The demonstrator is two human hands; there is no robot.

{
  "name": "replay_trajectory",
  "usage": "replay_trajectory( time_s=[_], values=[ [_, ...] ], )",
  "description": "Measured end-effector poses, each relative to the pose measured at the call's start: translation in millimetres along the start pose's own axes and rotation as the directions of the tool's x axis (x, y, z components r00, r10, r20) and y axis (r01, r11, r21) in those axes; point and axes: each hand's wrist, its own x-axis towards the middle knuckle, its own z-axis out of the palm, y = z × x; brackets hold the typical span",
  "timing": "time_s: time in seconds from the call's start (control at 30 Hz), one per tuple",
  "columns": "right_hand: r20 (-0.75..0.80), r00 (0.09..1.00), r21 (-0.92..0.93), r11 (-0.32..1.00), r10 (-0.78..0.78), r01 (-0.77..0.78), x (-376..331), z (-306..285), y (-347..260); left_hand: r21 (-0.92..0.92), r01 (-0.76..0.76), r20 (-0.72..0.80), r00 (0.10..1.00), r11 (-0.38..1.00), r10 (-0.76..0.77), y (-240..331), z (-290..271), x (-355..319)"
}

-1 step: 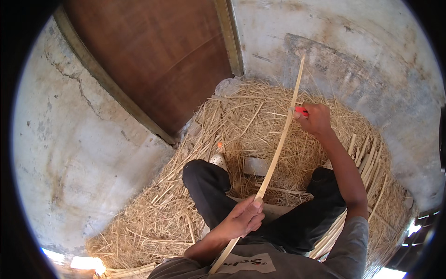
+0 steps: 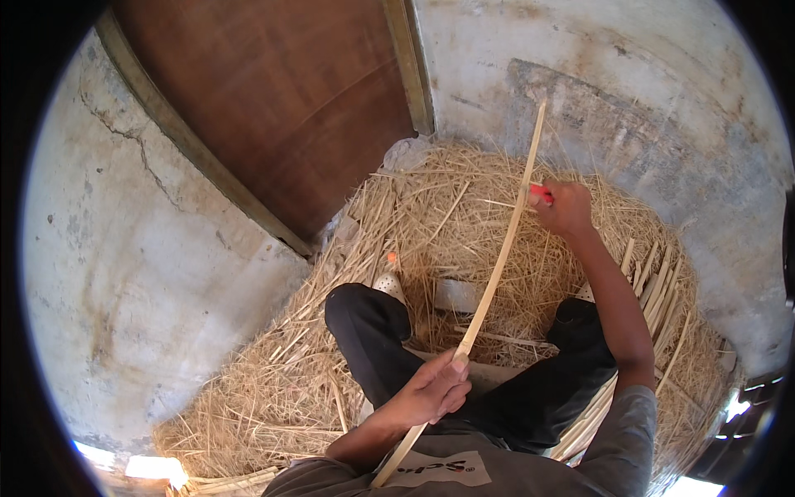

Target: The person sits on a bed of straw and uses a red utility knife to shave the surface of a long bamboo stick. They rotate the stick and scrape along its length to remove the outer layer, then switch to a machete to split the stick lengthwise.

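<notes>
A long, pale bamboo strip [image 2: 498,273] slants up from my lap, its thin far end rising towards the wall. My left hand [image 2: 432,391] is closed around its lower part, thumb on top, and the near end passes over my shirt. Farther out, my right hand [image 2: 566,209] grips a small red-handled tool [image 2: 541,194] against the strip's upper part. The working edge of that tool is too small to make out, and fingers cover much of its handle.
Straw-like shavings [image 2: 273,398] cover the floor. More strips [image 2: 662,286] lie in a bundle at the right. Between my feet sits a pale block [image 2: 455,296], with a small orange object [image 2: 392,258] nearby. A brown door [image 2: 281,99] and stained walls [image 2: 629,58] stand around.
My right hand and the red-handled tool have shifted slightly up and away along the strip. My left hand keeps its hold in the same place.
</notes>
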Motion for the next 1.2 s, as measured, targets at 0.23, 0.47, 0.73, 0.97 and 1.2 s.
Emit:
replay_trajectory(
  time_s=[0.23,0.47,0.73,0.97,1.2],
  values=[
    [-0.128,0.963,-0.105,0.962,0.238,-0.252,13.6,-7.8,80.5,0.147,0.106,0.146,0.981,0.983,-0.128,-14.0,-28.3,-41.4],
    [-0.202,0.763,-0.100,0.762,0.614,-0.639,-19.2,27.4,207.2,0.252,0.259,0.083,0.954,0.932,-0.288,-30.7,-43.8,-67.7],
    [0.040,0.841,-0.032,0.842,0.539,-0.538,-2.4,20.3,167.2,0.490,0.055,-0.191,0.980,0.870,0.045,0.4,-51.5,-30.4],
    [0.206,0.924,0.281,0.924,-0.321,0.259,-49.5,-27.9,-79.9,0.523,-0.122,-0.173,0.954,0.844,0.246,21.0,-26.5,15.4],
    [0.108,0.969,0.267,0.945,-0.223,0.187,-60.4,-6.1,-90.9,0.507,-0.161,-0.126,0.958,0.847,0.257,14.6,-10.1,15.0]
  ],
)
